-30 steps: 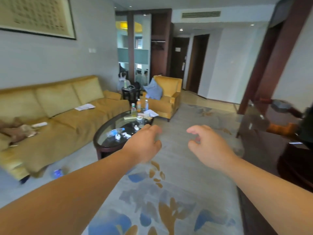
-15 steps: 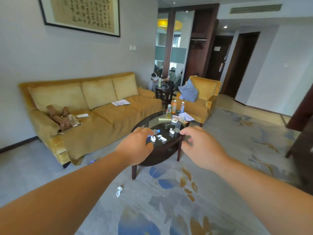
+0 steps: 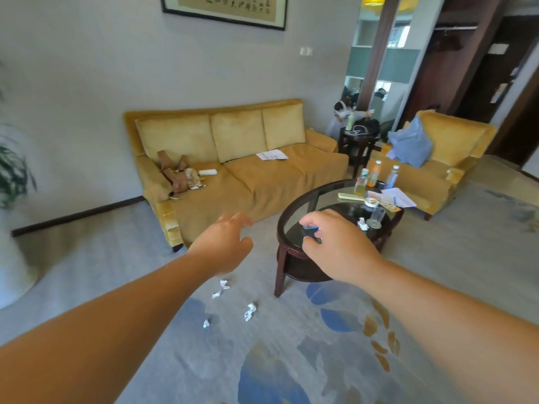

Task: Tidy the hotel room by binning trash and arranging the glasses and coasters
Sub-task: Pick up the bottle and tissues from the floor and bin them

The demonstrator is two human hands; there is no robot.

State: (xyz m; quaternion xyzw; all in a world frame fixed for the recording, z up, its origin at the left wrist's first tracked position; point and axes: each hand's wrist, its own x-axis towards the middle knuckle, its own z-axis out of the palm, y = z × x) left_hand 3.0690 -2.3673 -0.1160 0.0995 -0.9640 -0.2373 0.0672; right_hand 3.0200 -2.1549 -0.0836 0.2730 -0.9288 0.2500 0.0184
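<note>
1. Head view: the left hand (image 3: 224, 243) is hanging with its fingers loosely spread, holding nothing. The right hand (image 3: 335, 247) is curling loosely and gripping nothing I can make out.
2. Head view: crumpled paper scraps (image 3: 250, 312) are lying on the carpet (image 3: 140, 287) below the left hand, which is the nearer one. Being wads, they are showing no long axis.
3. Head view: the glass (image 3: 376, 218) is standing upright on the coffee table (image 3: 281, 228), mouth pointing up, beyond the right hand.

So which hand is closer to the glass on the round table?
Right. The right hand reaches toward the table, just short of the glass. The left hand is farther left, off the table, toward the sofa.
</note>
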